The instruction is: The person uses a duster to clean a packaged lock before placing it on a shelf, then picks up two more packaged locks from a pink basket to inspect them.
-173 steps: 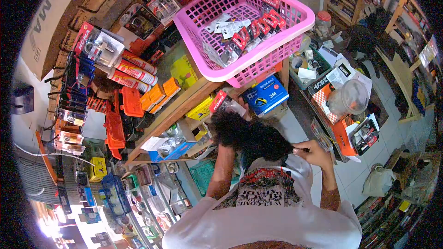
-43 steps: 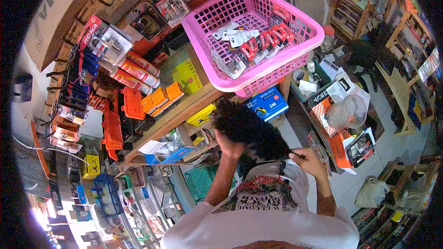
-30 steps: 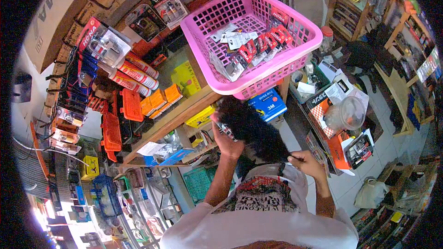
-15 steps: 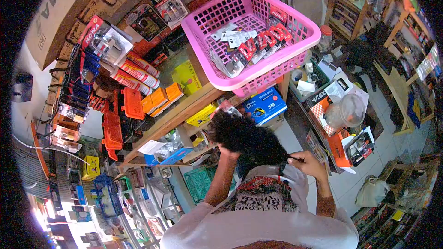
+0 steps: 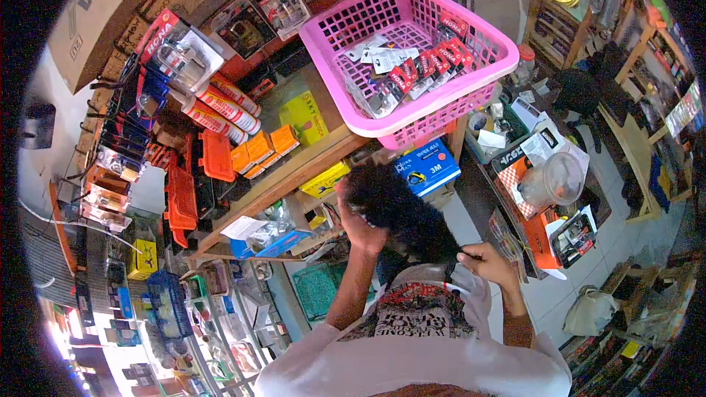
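My right hand (image 5: 488, 262) is closed round the handle end of a fluffy black duster (image 5: 401, 213). The duster's bushy head slants up and left across my front. At its left side, my left hand (image 5: 359, 226) is curled, its fingers partly hidden by the black fluff. A small pale glint shows by those fingers, but what they hold I cannot make out. Beyond the duster, a pink plastic basket (image 5: 353, 123) sits on the counter with several red-topped HONA blister packs (image 5: 445, 59) inside.
The wooden counter edge (image 5: 276, 176) runs at my front left, with orange small boxes (image 5: 259, 148), red-and-white tubes (image 5: 220, 114) and a carded padlock (image 5: 176, 62). Below the basket is a blue 3M box (image 5: 426, 169). A clear plastic tub (image 5: 553, 179) stands at right.
My left hand has moved up and turned along the duster's side. The red-and-white packet seen above the duster is now out of sight. My view has shifted slightly.
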